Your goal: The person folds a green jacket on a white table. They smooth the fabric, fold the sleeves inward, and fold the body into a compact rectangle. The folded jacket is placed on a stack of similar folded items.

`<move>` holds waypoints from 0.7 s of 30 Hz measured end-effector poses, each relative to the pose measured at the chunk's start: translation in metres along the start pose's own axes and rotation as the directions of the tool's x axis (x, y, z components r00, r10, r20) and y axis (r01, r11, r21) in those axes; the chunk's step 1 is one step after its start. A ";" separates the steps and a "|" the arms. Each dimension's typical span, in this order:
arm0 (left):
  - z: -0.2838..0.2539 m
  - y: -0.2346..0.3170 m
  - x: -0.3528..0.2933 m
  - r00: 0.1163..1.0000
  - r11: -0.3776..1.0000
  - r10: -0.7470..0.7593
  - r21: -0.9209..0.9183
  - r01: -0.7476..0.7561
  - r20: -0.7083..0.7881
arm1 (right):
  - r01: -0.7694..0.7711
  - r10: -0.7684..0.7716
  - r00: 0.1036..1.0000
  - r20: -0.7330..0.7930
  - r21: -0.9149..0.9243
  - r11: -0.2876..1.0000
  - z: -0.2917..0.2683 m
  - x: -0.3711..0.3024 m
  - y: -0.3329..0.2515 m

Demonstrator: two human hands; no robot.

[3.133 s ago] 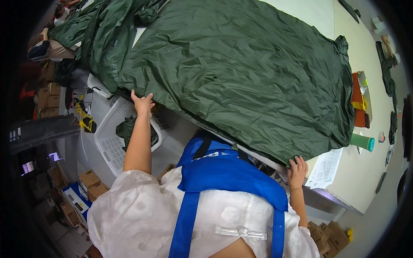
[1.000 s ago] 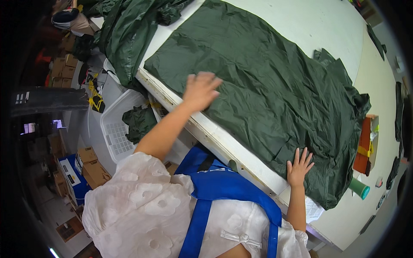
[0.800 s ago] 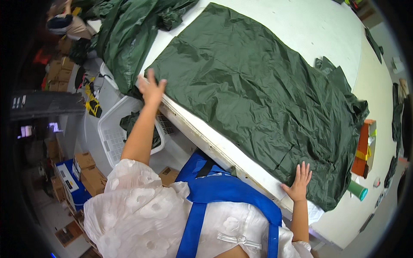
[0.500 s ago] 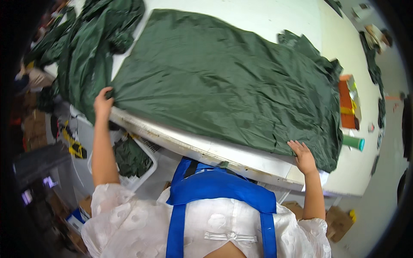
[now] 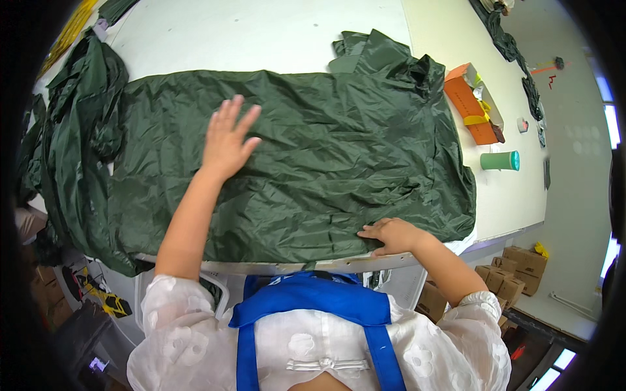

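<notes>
A large piece of dark green, shiny fabric (image 5: 293, 150) lies spread and wrinkled along the near edge of a white table (image 5: 261, 39). My left hand (image 5: 227, 140) is open, fingers apart, over the left-middle of the cloth. Low on the right part of the fabric rests my right hand (image 5: 391, 236), its fingers stretched out near the front edge. Neither hand grips anything. The cloth's upper right corner is bunched up in folds.
More green fabric (image 5: 85, 150) is heaped at the left, hanging over the edge. An orange box (image 5: 464, 98) and a green cylinder (image 5: 499, 161) stand on the right. Cardboard boxes (image 5: 521, 267) are stacked below right; a white bin (image 5: 225, 293) sits under the table.
My left hand has let go of the cloth's near left corner and moved inward over it. My right hand has shifted left. The fabric now lies straighter along the front edge.
</notes>
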State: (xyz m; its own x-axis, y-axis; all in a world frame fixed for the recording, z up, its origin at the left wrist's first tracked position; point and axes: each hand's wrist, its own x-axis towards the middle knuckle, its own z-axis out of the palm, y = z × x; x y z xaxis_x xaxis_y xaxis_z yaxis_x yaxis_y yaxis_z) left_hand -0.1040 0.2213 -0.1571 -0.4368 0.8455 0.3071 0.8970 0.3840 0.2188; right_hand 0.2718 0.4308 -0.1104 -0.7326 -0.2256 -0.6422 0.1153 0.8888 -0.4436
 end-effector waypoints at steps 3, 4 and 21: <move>0.037 0.019 0.022 0.930 0.993 -0.114 0.062 0.098 0.350 | 0.027 0.024 0.994 -0.110 0.438 0.899 -0.079 0.009 0.056; 0.032 0.021 0.041 0.926 0.988 -0.151 0.029 0.150 0.347 | 0.069 0.081 0.894 -0.441 0.313 0.947 -0.095 0.017 0.092; 0.144 0.214 0.323 0.947 0.957 0.068 -0.288 0.027 0.313 | 0.710 0.585 0.397 -0.707 0.640 0.292 -0.181 -0.031 0.334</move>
State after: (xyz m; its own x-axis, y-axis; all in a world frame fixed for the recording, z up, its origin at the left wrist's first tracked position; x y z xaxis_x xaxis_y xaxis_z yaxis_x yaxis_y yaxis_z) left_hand -0.0432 0.6298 -0.1448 -0.3317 0.9433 0.0157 0.8276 0.2829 0.4848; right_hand 0.2117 0.8065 -0.1255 -0.6980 0.7125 -0.0721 -0.0573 -0.1559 -0.9861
